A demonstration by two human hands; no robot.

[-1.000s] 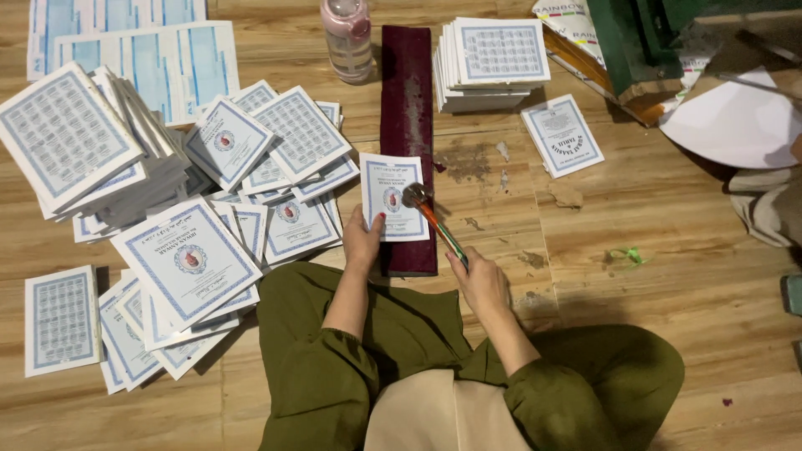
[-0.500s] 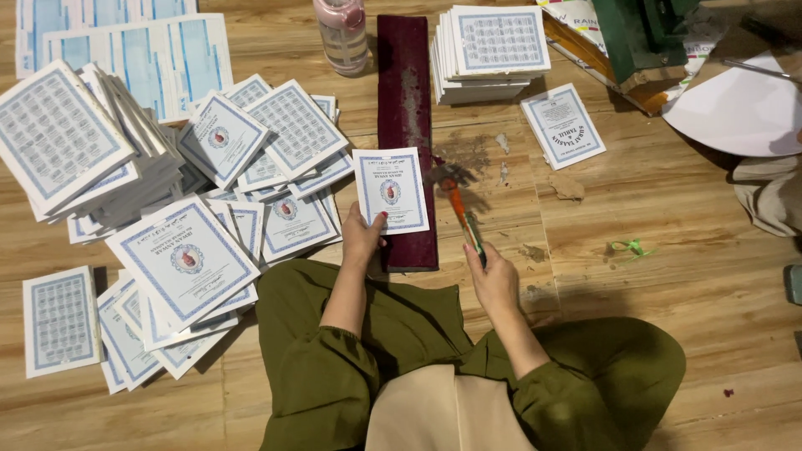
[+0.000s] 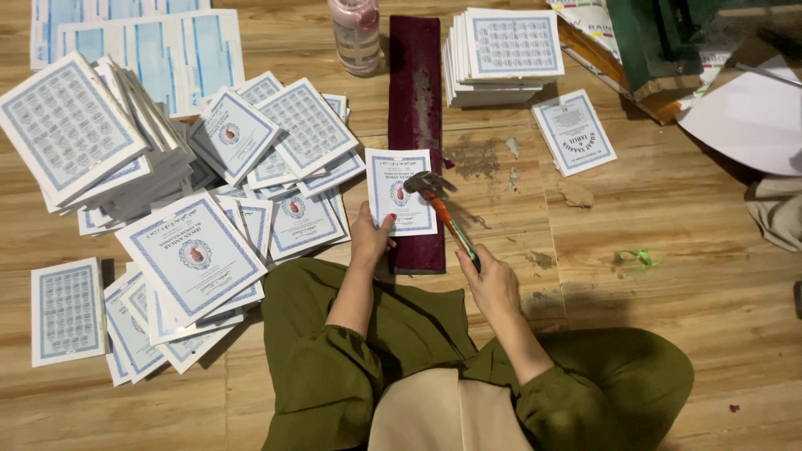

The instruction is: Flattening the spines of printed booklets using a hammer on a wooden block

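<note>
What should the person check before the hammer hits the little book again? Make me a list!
1. Left hand holds the booklet down by its lower edge: ok.
2. Fingers away from the hammer head: ok, they sit low on the booklet, the head is near its right edge.
3. Right hand grips the hammer handle firmly: ok, fingers wrapped round its end.
4. Booklet lies on the dark red block, not on bare floor: ok.
5. Booklet squared up with the block: not ok, its left part overhangs the block's edge.
6. Whether a staple or nail lies under the head: cannot tell.
</note>
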